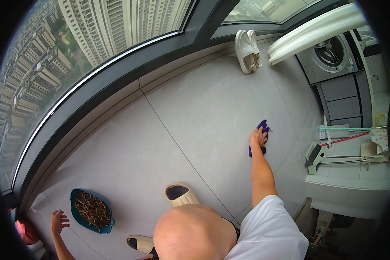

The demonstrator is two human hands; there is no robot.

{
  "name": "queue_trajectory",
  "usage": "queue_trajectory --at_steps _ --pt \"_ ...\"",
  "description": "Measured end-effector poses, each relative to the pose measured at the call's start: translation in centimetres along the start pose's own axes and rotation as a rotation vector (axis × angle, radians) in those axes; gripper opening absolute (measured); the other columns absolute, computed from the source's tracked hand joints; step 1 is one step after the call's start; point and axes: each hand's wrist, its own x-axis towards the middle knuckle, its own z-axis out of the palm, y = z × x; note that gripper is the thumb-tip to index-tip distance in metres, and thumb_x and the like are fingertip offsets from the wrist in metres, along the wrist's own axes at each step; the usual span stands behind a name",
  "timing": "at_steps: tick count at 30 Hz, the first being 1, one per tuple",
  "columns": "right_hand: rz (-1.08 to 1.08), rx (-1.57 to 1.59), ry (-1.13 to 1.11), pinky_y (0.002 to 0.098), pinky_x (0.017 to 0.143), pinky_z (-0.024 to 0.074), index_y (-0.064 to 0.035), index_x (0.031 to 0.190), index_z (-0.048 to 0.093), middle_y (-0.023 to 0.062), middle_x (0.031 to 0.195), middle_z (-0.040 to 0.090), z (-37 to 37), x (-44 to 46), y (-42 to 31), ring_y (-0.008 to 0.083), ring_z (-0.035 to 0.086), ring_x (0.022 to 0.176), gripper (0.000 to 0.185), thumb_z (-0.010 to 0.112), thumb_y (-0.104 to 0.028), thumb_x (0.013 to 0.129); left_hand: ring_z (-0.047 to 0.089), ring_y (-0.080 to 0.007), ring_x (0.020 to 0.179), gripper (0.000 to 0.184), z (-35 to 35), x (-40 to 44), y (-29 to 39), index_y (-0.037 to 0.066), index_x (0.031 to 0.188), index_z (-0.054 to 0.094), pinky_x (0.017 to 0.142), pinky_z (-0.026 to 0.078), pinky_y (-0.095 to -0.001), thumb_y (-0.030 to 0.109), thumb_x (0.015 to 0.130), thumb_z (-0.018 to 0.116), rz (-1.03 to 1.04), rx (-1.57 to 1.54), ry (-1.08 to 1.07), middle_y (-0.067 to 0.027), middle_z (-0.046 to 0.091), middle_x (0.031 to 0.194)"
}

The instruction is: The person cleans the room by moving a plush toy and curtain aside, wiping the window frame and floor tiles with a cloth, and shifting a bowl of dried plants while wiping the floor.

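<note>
The right hand's grip (258, 137) covers a purple cloth (263, 125) on the right floor (199, 112), closure unclear; the left hand's grip (59, 222), loosely spread, holds nothing. Cloth seems light, limp: palm its middle.

- Cloth (262, 125) on floor (130, 147), 3 o'clock, under right hand (259, 137).
- Basin (103, 230), 8 o'clock, twig-like bits (91, 209) in it; left hand (59, 222) beside its 9 o'clock side.
- Shoes (244, 50) on floor, 1 o'clock.
- Washer (320, 71), 2 o'clock.
</note>
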Motion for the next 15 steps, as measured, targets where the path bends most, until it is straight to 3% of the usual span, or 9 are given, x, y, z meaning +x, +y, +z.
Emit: queue_trajectory --at_steps 4,8,11,15 --pt "-0.482 -0.040 0.085 0.0657 0.113 0.0293 -0.0250 0.153 0.043 0.0118 0.162 0.030 1.2 -1.7 -11.6 0.0393 0.027 0.148 0.052 0.041 -0.040 0.103 0.071 -0.0309 0.076 0.058 1.9 -1.7 2.8 -0.004 0.117 0.056 0.064 0.063 -0.0492 0.049 0.096 0.059 0.007 -0.073 -0.104 -0.0180 0.064 0.086" --pt "-0.964 0.014 0.124 0.0647 0.114 0.0281 -0.0202 0.146 0.053 0.0148 0.158 0.038 1.8 -9.2 -17.9 0.0403 0.032 0.146 0.049 0.053 -0.033 0.099 0.072 -0.0333 0.081 0.069 3.3 -2.2 3.8 -0.003 0.123 0.054 0.068 0.062 -0.0541 0.056 0.090 0.067 -0.021 -0.182 -0.255 -0.0210 0.068 0.095" --pt "-1.328 0.093 0.074 0.0643 0.114 0.0297 -0.0182 0.140 0.060 0.0153 0.155 0.042 1.7 -16.1 -16.1 0.0411 0.034 0.144 0.047 0.060 -0.026 0.093 0.072 -0.0372 0.085 0.073 4.1 -1.9 4.5 -0.003 0.126 0.052 0.072 0.060 -0.0598 0.057 0.088 0.069 -0.063 -0.229 -0.369 -0.0235 0.069 0.101" --pt "-1.525 0.128 -0.116 0.0627 0.113 0.0301 -0.0150 0.132 0.066 0.0139 0.153 0.045 0.0 -22.6 -8.0 0.0402 0.036 0.143 0.043 0.064 -0.022 0.090 0.071 -0.0418 0.090 0.077 4.3 -1.0 4.7 -0.003 0.130 0.050 0.075 0.057 -0.0657 0.057 0.087 0.071 -0.063 -0.238 -0.425 -0.0252 0.069 0.106"
